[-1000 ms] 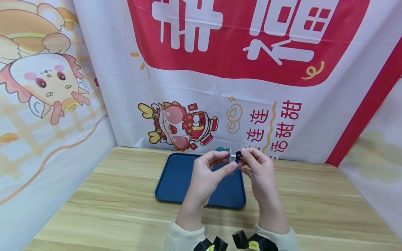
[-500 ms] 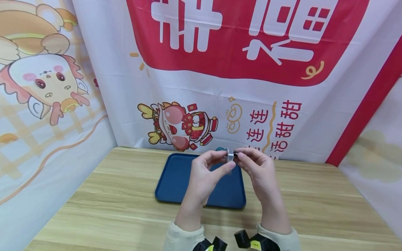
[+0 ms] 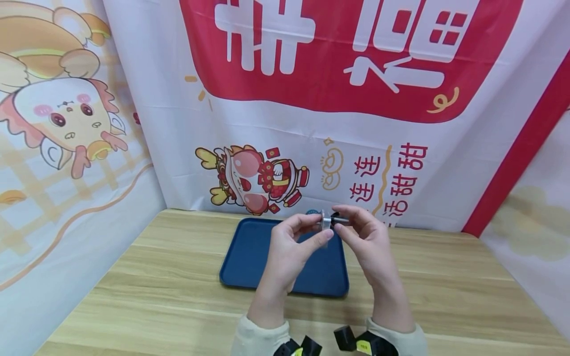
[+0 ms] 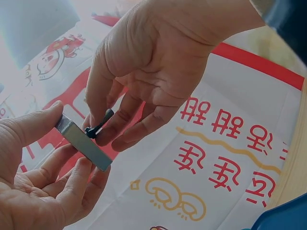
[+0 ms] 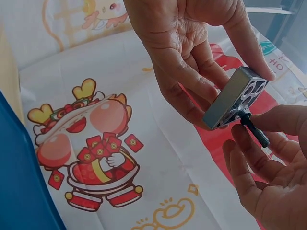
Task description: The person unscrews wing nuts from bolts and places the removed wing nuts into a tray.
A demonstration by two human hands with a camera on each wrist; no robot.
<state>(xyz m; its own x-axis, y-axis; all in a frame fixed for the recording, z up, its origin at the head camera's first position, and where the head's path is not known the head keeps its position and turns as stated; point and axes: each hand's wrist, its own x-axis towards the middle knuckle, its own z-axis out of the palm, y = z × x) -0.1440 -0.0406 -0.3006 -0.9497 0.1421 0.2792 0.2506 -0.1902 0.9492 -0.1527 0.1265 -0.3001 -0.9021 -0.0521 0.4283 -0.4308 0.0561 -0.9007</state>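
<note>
I log from afar: metal block (image 5: 226, 99), one, black screw (image 5: 255, 132) at its holed face, both between the hands; left hand (image 3: 290, 249), pinching the block; right hand (image 3: 368, 242), fingertips curled about the screw; blue tray (image 3: 245, 262), below

I have both forearms (image 3: 269, 306) reaching from the near side toward the far, angled inward, hands held up. My left hand (image 3: 289, 244) sits left, thumb nearer, pinching opposite bent fingers farther off. My right hand (image 3: 367, 237) sits right, palm facing inward, thumb near, index far, fingers curled in a loose pinch. Both hands' tips just apart.
</note>
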